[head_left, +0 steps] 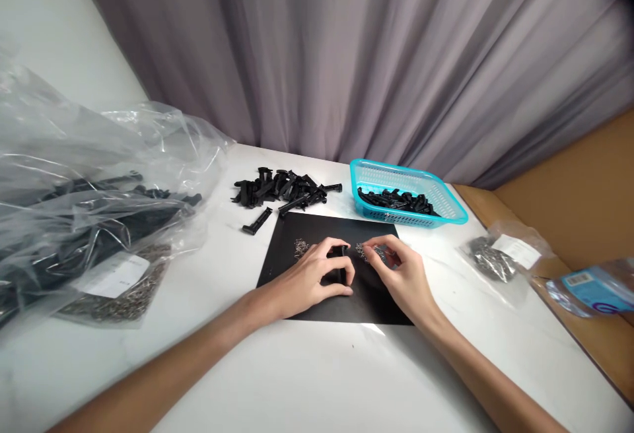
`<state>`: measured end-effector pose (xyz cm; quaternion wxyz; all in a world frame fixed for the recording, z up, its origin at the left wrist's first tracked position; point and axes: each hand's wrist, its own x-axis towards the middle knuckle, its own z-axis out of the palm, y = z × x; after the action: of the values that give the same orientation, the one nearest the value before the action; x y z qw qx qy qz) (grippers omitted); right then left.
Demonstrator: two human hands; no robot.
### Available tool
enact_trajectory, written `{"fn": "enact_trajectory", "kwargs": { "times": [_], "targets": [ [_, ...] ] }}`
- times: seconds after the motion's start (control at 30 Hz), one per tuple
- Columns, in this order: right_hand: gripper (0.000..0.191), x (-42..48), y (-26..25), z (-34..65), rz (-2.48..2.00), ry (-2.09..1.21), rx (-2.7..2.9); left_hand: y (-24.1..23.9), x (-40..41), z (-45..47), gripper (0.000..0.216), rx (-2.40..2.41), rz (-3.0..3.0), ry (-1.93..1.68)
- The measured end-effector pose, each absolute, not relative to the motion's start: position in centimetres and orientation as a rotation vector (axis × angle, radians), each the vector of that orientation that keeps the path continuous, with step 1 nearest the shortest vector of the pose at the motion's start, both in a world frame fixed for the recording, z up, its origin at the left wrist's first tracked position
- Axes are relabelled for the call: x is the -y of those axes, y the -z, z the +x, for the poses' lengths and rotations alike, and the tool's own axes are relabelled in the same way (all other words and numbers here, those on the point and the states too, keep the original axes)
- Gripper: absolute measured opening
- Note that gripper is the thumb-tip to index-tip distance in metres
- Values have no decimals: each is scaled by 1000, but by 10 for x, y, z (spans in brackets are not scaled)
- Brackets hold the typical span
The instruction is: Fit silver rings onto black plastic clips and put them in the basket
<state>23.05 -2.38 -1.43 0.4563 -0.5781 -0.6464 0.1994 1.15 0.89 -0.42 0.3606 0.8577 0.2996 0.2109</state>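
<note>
My left hand (317, 274) is closed around a black plastic part (343, 273) on a black mat (347, 311); its fingers cover much of the part. To the right, my right hand (402, 268) has thumb and index finger brought together at a small pile of shiny metal pieces (360, 250). Whatever sits between those fingertips is too small to make out. Another little heap of metal pieces (300, 247) lies on the mat just beyond my left hand.
Loose black plastic parts (282, 189) are heaped behind the mat. A turquoise basket (458, 212) holds more black parts. Large clear bags (163, 136) occupy the left side of the white table (212, 367). On the right lie a small bag of metal pieces (488, 261) and a blue packet (597, 288).
</note>
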Motion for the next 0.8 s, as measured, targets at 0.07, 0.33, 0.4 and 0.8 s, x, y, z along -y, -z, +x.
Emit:
{"fn": "enact_trajectory", "kwargs": {
  "times": [0.07, 0.33, 0.4, 0.8],
  "targets": [
    [22, 24, 13, 231, -1389, -551, 1580, 4, -10, 12, 9, -767, 2149, -600],
    [28, 27, 4, 230, -1266, -907, 1559, 14, -19, 12, 89, -756, 1963, -998],
    [31, 29, 1, 229, -1244, -982, 1568, 10, -21, 11, 78, -752, 2056, -1027],
    [24, 31, -5, 229, -1096, -1163, 1591, -2, -16, 9, 71, -786, 2230, -967]
  ]
}}
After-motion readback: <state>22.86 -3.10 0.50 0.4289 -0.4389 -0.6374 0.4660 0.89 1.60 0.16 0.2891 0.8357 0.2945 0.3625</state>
